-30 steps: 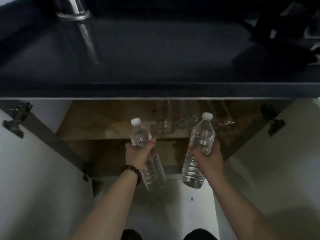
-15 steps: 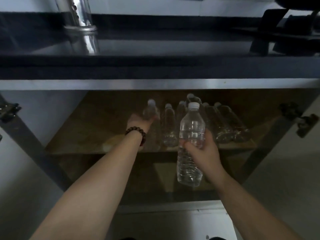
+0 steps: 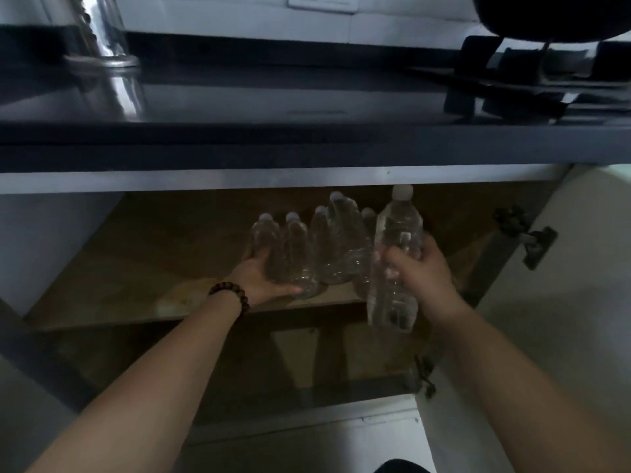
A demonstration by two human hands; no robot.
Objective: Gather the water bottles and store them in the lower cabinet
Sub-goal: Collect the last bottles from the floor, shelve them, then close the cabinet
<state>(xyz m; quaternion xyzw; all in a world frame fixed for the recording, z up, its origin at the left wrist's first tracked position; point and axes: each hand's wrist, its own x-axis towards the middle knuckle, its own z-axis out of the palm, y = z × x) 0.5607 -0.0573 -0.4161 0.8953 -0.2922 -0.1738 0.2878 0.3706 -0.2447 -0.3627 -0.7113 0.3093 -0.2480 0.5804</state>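
The lower cabinet stands open, with a wooden shelf (image 3: 143,268) inside. Several clear water bottles (image 3: 341,247) with white caps stand in a cluster on the shelf. My left hand (image 3: 263,274) reaches onto the shelf and cups the leftmost bottle (image 3: 269,247) at its base, palm up. My right hand (image 3: 420,274) grips another clear water bottle (image 3: 396,257) around its middle, upright, in front of the shelf edge at the right of the cluster. A bead bracelet sits on my left wrist.
A dark countertop (image 3: 307,138) overhangs the cabinet. On it stand a shiny metal object (image 3: 106,39) at the left and a black stove grate (image 3: 512,83) at the right. Open cabinet doors with hinges (image 3: 532,240) flank the opening. A lower compartment lies beneath the shelf.
Both hands moved forward and up toward the shelf. My left hand carried its bottle onto the shelf beside the cluster; my right hand brought its bottle closer to the cluster's right side.
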